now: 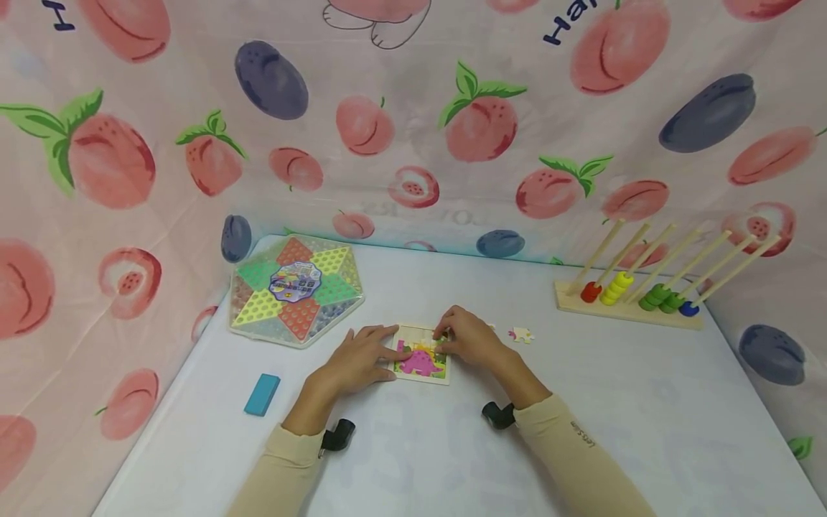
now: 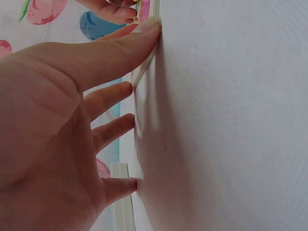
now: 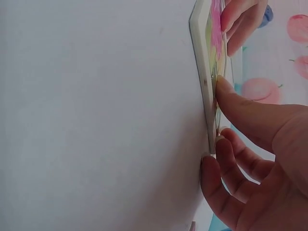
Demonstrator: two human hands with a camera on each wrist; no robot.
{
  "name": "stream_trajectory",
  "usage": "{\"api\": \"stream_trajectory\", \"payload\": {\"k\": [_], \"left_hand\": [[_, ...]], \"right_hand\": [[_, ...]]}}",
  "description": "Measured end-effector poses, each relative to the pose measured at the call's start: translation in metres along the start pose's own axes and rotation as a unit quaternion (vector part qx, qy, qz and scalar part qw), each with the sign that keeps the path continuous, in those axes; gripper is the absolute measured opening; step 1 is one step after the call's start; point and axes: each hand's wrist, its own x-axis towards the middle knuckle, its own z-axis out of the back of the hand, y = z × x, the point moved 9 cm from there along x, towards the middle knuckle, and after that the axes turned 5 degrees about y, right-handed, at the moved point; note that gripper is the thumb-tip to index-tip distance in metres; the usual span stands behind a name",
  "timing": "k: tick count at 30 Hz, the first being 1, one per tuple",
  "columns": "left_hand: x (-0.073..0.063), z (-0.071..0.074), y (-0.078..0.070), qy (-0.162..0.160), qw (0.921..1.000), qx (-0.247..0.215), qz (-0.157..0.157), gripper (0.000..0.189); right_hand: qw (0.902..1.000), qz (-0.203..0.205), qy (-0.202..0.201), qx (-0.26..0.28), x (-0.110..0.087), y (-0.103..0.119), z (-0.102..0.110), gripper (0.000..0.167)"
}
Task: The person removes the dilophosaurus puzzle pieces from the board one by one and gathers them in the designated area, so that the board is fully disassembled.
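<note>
In the head view a small wooden jigsaw board (image 1: 423,379) with a pink dinosaur picture lies at the middle of the table. Part of its upper tray shows bare wood. My left hand (image 1: 357,359) is spread along the board's left side, its thumb (image 2: 139,36) resting on the picture and the other fingers reaching past the edge onto the table. At the upper right corner, my right hand (image 1: 474,337) has curled fingers and thumb at a green puzzle piece, mostly hidden by the fingers. The right thumb (image 3: 226,91) touches the picture near the edge.
A loose puzzle piece (image 1: 520,335) lies right of my right hand, with a bit of another beside the hand. A star-patterned checkers board (image 1: 258,332) sits back left, a blue block (image 1: 261,395) nearer. A wooden bead rack (image 1: 627,312) stands back right. Patterned cloth (image 1: 413,108) hangs behind.
</note>
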Motion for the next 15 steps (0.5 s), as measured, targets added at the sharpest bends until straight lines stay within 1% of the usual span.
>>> {"api": "stream_trajectory", "payload": {"k": [8,15], "left_hand": [[0.0005,-0.0014,0.0013,0.000,1.0000,0.001,-0.001,0.043],[0.0009,-0.0019,0.0019,0.001,1.0000,0.001,-0.002,0.044]], "right_hand": [[1.0000,-0.006,0.004,-0.001,-0.0012,0.0003,0.0001,0.014],[1.0000,-0.004,0.003,-0.007,0.0003,0.0010,0.0000,0.018]]}}
